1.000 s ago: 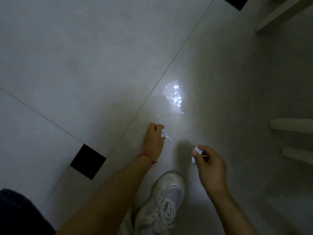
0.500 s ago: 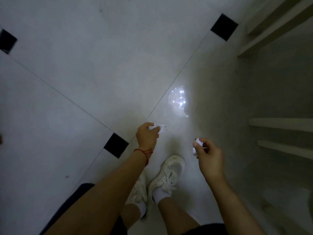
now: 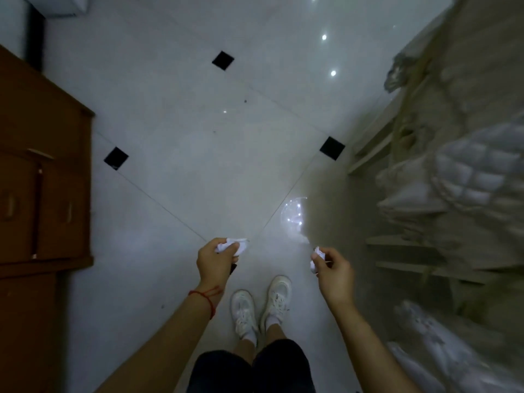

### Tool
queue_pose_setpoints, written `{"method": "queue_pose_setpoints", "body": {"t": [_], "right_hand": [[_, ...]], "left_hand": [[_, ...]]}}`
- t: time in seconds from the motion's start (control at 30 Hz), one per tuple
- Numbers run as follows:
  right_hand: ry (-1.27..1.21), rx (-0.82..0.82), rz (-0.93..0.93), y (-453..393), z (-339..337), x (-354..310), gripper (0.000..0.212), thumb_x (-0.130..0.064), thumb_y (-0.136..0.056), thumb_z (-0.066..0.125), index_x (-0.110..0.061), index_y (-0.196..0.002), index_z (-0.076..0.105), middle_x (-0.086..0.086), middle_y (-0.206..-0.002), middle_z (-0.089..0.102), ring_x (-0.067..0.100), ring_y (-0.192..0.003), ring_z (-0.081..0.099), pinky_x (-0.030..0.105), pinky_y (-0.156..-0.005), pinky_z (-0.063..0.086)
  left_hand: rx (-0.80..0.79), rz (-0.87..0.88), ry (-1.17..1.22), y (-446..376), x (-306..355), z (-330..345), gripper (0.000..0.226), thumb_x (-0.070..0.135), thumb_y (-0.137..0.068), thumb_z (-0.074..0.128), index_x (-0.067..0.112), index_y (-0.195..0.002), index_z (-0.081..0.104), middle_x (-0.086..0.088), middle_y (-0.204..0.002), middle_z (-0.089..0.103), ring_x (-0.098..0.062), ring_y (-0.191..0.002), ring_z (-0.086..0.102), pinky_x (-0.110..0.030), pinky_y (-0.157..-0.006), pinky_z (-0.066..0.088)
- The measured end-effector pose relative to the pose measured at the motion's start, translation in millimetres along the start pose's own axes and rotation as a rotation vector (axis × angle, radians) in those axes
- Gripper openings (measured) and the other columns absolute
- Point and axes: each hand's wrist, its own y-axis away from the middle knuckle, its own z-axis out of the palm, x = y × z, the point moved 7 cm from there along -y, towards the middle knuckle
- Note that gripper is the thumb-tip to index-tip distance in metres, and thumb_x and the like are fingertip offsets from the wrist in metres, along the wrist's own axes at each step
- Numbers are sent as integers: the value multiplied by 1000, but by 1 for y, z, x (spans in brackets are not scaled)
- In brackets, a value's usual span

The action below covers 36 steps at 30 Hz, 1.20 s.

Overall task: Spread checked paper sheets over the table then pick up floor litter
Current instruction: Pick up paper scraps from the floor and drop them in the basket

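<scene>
I look straight down at a pale tiled floor (image 3: pixel 198 165). My left hand (image 3: pixel 215 260), with a red string at the wrist, grips a crumpled white paper scrap (image 3: pixel 231 245) that sticks out past the fingers. My right hand (image 3: pixel 334 269) pinches another small white paper scrap (image 3: pixel 317 258) between thumb and fingers. Both hands hang well above the floor, in front of my white shoes (image 3: pixel 261 304). No checked paper sheet or table top shows in this view.
A brown wooden cabinet (image 3: pixel 42 180) stands at the left. Pale shelving with white bundled goods (image 3: pixel 467 180) fills the right side. Small black inset tiles (image 3: pixel 331 148) mark the floor corners. A bright light reflection (image 3: pixel 293 214) lies on the floor ahead of my right hand.
I have risen from a crouch: the floor is now farther away and both hands have lifted with their paper scraps. The left hand took its scrap up off the floor.
</scene>
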Motion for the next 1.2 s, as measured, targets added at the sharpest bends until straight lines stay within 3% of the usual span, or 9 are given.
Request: {"method": "queue_pose_setpoints", "body": {"t": [0.07,0.13,0.23,0.4,0.57,0.77,1.0,1.07,1.2], "right_hand": [[-17,8,-15,18,-12,-28,13,-13,-89,57,-4,-92,66,6,-71,63,16,-68,58,26,-72,44],[-41,10,-33,35,-23,-52,15,-12,-89,57,-2,-97,65,9,-76,63,19,-71,58,28,-74,45],[-77,6,-49,48,-36,-82,18,-12,-88,57,1,-99,65,11,-78,62,21,-73,57,31,-75,46],[-86,37,-47,44,-63,-122,18,-8,-87,59,5,-99,63,12,-79,58,21,-72,53,25,-67,42],[-89,81,-58,24,-79,-160,10,-5,-86,57,-1,-77,60,10,-64,56,19,-64,51,26,-63,42],[-34,31,-119,-28,-56,-222,23,-7,-87,56,-3,-64,54,11,-62,54,20,-63,48,27,-67,39],[13,76,-163,-126,-18,-313,10,-6,-86,59,0,-78,62,6,-62,54,10,-54,48,2,-46,35],[-15,94,-133,-154,-15,-331,17,-5,-85,58,-1,-69,58,6,-55,52,9,-48,48,11,-52,41],[-29,122,-60,-200,-16,-358,23,-6,-84,59,-6,-61,55,12,-60,53,21,-62,47,30,-69,39]], "left_hand": [[15,35,-1,23,29,-20,8,0,-79,65,-4,-86,68,-11,-74,63,-18,-62,55,-12,-52,47],[27,66,-3,42,53,-38,3,1,-81,63,1,-81,66,-10,-72,61,-20,-63,53,-15,-55,47],[41,126,-55,62,84,-59,14,2,-83,60,5,-69,63,-6,-64,58,-19,-62,52,-6,-47,40],[66,161,-116,78,124,-82,13,5,-83,60,-2,-90,69,-13,-79,65,-17,-66,54,0,-47,37],[70,136,-57,75,149,-97,14,4,-82,60,0,-89,70,-14,-90,70,-23,-80,59,-32,-77,49],[104,157,-58,30,188,-103,11,4,-83,60,5,-84,70,-11,-81,66,-22,-74,58,-9,-55,44],[96,175,-183,-80,280,-86,13,8,-88,55,3,-88,68,-11,-75,61,-24,-73,55,-8,-51,40],[69,173,-222,-109,310,-74,13,7,-88,54,5,-87,68,-9,-72,60,-24,-71,54,-3,-47,38],[-13,183,-208,-155,375,-36,13,5,-87,56,7,-81,67,-5,-67,59,-21,-67,51,-3,-45,37]]}}
